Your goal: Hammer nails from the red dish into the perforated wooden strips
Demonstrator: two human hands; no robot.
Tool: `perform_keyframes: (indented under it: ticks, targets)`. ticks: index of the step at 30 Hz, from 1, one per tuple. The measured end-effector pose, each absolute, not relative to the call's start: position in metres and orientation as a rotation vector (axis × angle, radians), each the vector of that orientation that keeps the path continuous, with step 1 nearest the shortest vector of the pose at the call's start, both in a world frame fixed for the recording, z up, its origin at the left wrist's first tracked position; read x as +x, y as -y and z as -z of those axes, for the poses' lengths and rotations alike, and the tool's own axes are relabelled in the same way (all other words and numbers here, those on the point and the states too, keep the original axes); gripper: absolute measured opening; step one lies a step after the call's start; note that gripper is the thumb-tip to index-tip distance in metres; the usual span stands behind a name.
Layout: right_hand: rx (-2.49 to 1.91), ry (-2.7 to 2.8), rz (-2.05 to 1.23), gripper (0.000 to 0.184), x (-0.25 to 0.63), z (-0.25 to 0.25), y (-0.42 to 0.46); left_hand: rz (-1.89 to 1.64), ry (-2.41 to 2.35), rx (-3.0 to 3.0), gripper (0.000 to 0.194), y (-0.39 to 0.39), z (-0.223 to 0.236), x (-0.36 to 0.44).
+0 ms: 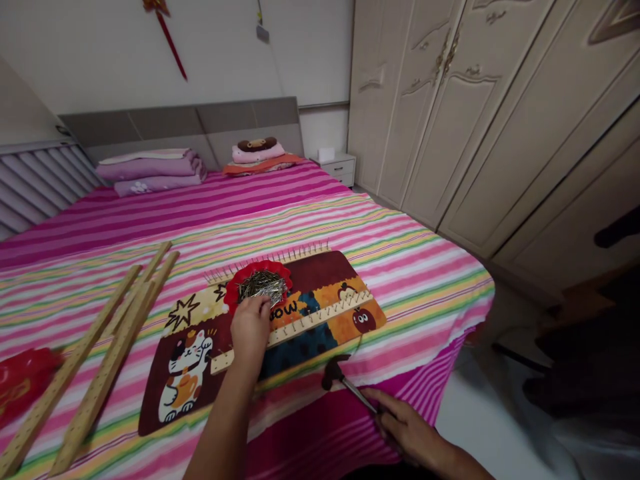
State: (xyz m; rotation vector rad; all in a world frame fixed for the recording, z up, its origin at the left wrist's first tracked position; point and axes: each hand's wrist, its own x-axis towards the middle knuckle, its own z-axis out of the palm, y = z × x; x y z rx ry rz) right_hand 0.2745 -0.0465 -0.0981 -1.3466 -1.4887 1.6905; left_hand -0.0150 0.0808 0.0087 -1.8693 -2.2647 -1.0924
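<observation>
My left hand (251, 327) is at the near rim of a red scalloped bowl (231, 293), its fingertips drawn together by the pile of metal nails (263, 285). What the fingers pinch, if anything, is too small to make out. In my right hand (400, 423) is a hammer (350, 387), gripped by the handle, its dark head over the front of the bed. A wooden strip (300, 325) with nails standing along it lies across a patterned mat (295, 357), partly behind my left forearm. Another nail-studded strip (310, 252) lies along the mat's far edge.
Several wooden strips with holes (107, 380) lie on the striped bed (400, 267) at left, beside a red dish (25, 380). Folded bedding (155, 170) rests near the headboard. A wardrobe (425, 100) stands along the right.
</observation>
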Motion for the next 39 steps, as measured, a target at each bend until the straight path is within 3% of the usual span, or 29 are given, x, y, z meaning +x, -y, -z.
perform_keyframes:
  ticks: [7,18,21,25,28,31,39]
  targets:
    - [-1.343,1.272,-1.883,0.053,0.272,0.104,0.047,0.403,2.428,-2.235,0.02,-0.142,-0.01,-0.019]
    - [-1.414,1.287,-1.891,0.059,0.269,0.09,0.045,0.427,2.251,-2.438,0.013,-0.15,-0.016,-0.029]
    - [-1.414,1.293,-1.89,0.059,0.269,0.088,0.045,0.844,2.314,-2.35,0.006,-0.144,-0.019,-0.039]
    - [-1.393,1.27,-1.885,0.06,0.269,0.093,0.045,1.91,2.61,-1.964,0.02,-0.127,-0.021,-0.051]
    - [-1.392,1.243,-1.884,0.058,0.269,0.097,0.046,2.48,2.663,-1.573,0.031,-0.109,-0.026,-0.055]
    - [-1.377,1.255,-1.894,0.056,0.268,0.096,0.047,2.709,2.592,-1.334,0.041,-0.089,-0.033,-0.058]
    - [-1.414,1.291,-1.862,0.058,0.268,0.088,0.047,2.836,2.73,-1.209,0.034,-0.037,-0.03,-0.051]
